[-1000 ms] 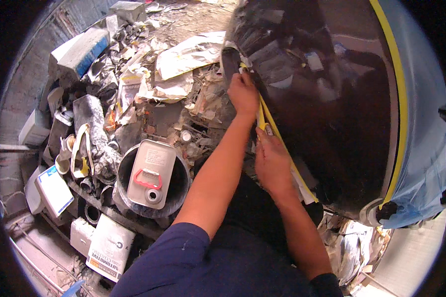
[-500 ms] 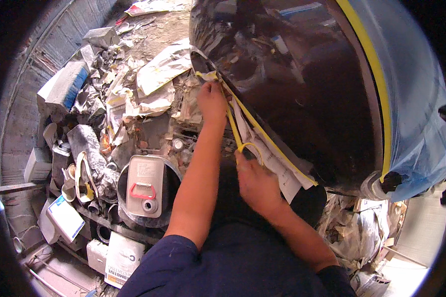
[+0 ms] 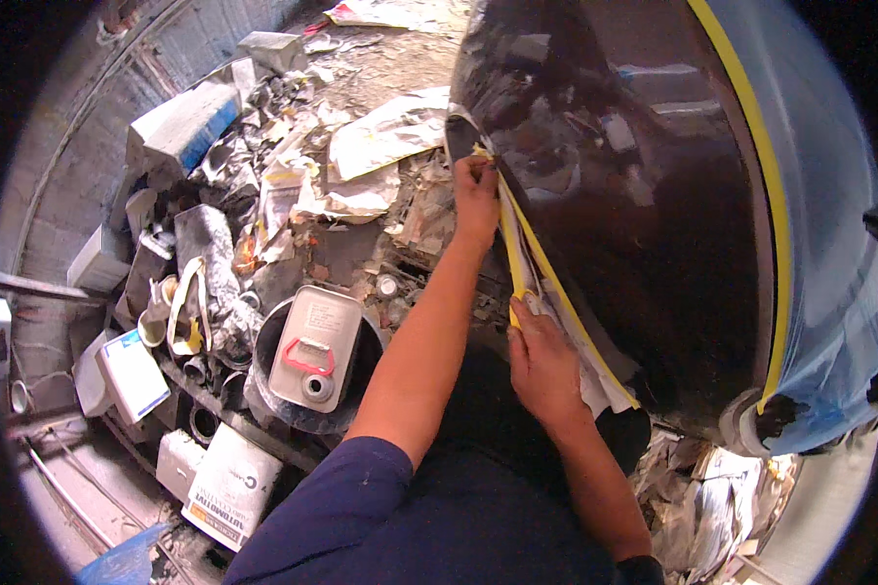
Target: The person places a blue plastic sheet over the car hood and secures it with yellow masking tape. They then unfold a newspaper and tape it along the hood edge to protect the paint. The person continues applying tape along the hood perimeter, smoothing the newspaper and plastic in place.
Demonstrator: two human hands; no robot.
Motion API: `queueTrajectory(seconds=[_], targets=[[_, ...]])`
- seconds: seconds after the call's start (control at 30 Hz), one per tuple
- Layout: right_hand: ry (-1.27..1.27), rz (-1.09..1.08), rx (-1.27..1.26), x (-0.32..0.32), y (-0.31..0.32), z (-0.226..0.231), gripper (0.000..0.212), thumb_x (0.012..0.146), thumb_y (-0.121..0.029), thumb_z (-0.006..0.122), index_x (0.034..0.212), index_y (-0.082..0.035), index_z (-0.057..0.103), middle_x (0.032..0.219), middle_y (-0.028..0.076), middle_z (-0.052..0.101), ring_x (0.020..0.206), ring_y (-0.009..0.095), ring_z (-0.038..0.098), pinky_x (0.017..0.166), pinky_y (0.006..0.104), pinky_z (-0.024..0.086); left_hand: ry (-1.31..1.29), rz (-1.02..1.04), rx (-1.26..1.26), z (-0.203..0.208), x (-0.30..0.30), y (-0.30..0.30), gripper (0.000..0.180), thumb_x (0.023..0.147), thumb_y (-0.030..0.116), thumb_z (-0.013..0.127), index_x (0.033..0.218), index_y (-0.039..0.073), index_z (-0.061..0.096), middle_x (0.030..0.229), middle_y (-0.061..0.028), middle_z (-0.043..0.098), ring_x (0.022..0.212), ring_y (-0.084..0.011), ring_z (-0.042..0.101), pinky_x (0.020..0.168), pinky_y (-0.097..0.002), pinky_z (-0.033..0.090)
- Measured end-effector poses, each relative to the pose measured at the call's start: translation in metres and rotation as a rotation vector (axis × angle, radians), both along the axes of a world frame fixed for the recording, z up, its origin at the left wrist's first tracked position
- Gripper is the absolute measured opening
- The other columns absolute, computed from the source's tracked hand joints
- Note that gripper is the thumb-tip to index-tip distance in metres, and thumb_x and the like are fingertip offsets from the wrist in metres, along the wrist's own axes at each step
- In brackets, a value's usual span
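A dark glossy car body panel fills the right, with a strip of white masking paper along its curved lower edge, bordered by yellow tape. My left hand is closed at the far end of that edge, its fingers pinching the yellow masking tape. The tape runs as a straight band toward me, beside the paper. Nearer to me, my right hand is closed around the tape's near end; a bit of yellow shows at its fingertips, while the rest there is hidden by the hand.
Translucent blue plastic film with a yellow taped edge covers the panel's right side. At left, a beige metal can with a red handle lies over a round bucket. Scrap paper, boxes and a white container litter the floor.
The view has shifted, so the scene sits further right and lower. The yellow loop seen at my right hand is now mostly hidden, and the tape lies closer to the paper edge.
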State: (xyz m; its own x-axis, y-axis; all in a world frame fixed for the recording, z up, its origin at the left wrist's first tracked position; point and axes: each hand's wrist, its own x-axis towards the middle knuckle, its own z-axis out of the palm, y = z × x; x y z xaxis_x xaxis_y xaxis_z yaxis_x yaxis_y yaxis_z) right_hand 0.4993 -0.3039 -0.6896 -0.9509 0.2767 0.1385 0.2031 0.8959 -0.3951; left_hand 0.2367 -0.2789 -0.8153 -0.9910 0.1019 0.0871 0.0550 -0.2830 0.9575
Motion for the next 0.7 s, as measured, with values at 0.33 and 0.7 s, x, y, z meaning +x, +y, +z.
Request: queueTrajectory(seconds=[0.33, 0.7], targets=[[-0.04, -0.043, -0.107, 0.007, 0.006, 0.007, 0.046, 0.109, -0.014, 0.065, 0.155, -0.007, 0.062, 0.119, 0.023, 0.071, 0.108, 0.045, 0.072, 0.092, 0.0519, 0.06, 0.272, 0.194, -0.137, -0.013, -0.004, 0.016, 0.038, 0.105, 0.005, 0.062, 0.142, -0.003, 0.066, 0.125, -0.0211, 0.06, 0.119, -0.0399, 0.056, 0.109, -0.0479, 0.045], [-0.02, -0.043, -0.097, 0.006, -0.02, -0.011, 0.049, 0.108, -0.014, 0.066, 0.155, -0.002, 0.059, 0.117, 0.027, 0.074, 0.105, 0.044, 0.075, 0.09, 0.0503, 0.062, 0.297, 0.199, -0.212, -0.032, -0.012, 0.031, 0.041, 0.109, 0.005, 0.057, 0.148, -0.003, 0.066, 0.118, -0.0213, 0.055, 0.112, -0.0395, 0.056, 0.101, -0.0471, 0.047]])
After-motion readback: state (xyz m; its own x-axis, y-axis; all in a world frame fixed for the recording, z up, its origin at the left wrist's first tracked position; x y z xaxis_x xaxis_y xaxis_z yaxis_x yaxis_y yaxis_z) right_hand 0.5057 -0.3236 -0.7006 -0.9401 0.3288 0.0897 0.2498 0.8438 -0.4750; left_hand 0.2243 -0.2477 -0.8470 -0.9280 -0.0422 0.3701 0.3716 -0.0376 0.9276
